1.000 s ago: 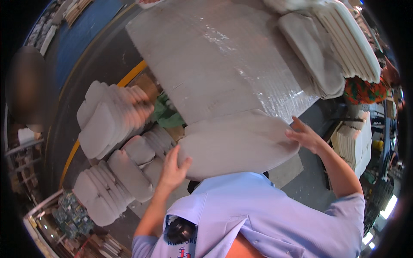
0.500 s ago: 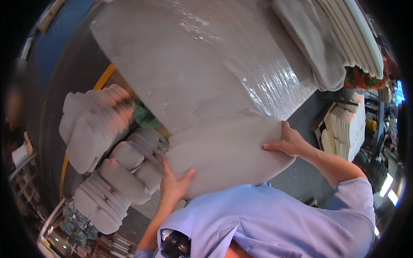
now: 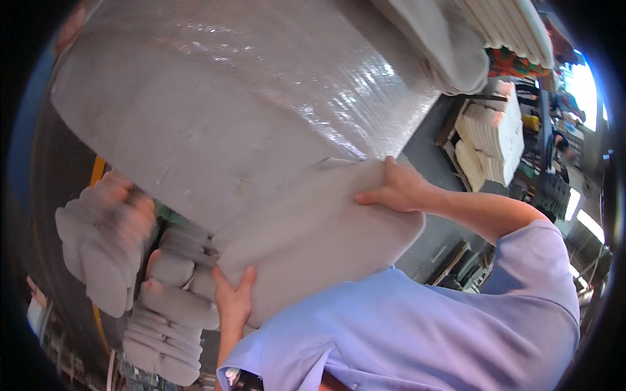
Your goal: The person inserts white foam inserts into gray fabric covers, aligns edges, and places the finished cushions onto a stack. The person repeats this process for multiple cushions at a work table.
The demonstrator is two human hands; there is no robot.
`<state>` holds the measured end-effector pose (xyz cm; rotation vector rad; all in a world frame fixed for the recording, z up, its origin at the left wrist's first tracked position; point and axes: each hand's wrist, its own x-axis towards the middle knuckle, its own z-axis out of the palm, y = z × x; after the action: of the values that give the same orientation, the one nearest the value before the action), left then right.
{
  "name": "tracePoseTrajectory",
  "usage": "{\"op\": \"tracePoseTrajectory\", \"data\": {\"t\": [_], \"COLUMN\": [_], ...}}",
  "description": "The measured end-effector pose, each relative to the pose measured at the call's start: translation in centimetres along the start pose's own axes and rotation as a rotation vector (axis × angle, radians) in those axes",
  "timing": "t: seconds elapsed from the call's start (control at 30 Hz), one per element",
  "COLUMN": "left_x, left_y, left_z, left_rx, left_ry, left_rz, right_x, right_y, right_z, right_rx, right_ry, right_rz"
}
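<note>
Both hands, left hand (image 3: 233, 296) and right hand (image 3: 398, 189), grip a grey foam sheet (image 3: 319, 238) against what looks like plastic-wrapped bales (image 3: 228, 98).

A large grey block wrapped in glossy clear plastic film (image 3: 248, 98) fills the upper picture.

Left hand (image 3: 233, 301) fingers hidden under grey pad (image 3: 319, 234)

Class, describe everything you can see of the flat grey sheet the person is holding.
The grey sheet is a flat, matte, oval-edged piece that looks like pressed pulp or foam. It lies tilted, close to the person's chest, its upper edge against the plastic-wrapped grey stack. The left hand holds its lower left edge; the right hand presses its upper right edge. It looks whole and unbent.
</note>
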<state>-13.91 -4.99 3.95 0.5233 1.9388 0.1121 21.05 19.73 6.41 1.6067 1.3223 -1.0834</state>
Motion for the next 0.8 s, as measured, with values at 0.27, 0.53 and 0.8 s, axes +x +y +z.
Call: {"op": "tracePoseTrajectory", "data": {"t": [0.27,0.53,0.8], "left_x": [1.6,3.8,5.9], "left_y": [1.3,1.0,0.0], "left_z": [-1.4,-0.9,-0.6], "left_rx": [0.031,0.054,0.039], "left_ry": [0.007,0.028,-0.029], "left_rz": [-0.098,-0.078,-0.135], "right_x": [1.0,2.1,2.8], "right_y": [-0.2,-0.2,0.8], "right_z": [0.6,0.9,2.0], "right_rx": [0.031,0.073,0.16], "right_ry": [0.071,0.114,0.219], "right_rz": [-0.055,-0.056,-0.12]}}
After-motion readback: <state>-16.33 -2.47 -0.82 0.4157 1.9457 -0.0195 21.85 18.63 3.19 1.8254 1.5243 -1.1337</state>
